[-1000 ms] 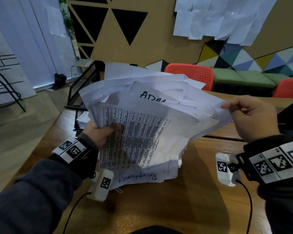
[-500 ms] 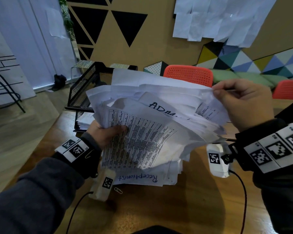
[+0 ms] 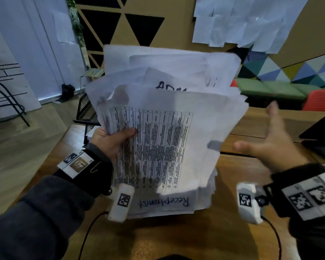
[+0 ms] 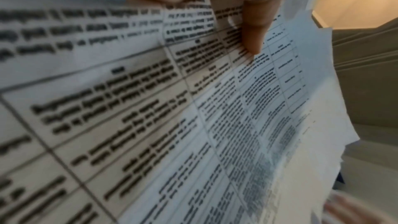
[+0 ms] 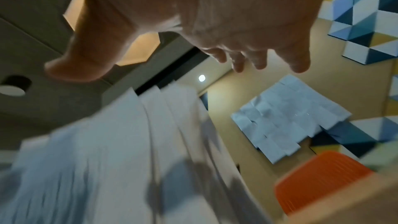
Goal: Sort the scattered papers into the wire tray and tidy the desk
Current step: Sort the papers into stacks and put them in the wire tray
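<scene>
The left hand [image 3: 109, 141] clamps a thick, crumpled stack of papers [image 3: 169, 139], thumb across the printed table; beside its right edge, the right hand [image 3: 270, 145] hovers with fingers spread, grasping nothing.

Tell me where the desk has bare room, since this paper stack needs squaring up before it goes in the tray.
Bare wood shows on the near desk, between the two wrists, just below the paper stack the left hand grips. Another bare strip lies beyond the open right hand. It is crowded at the left by the wire tray, and at the far right by a dark object.
</scene>
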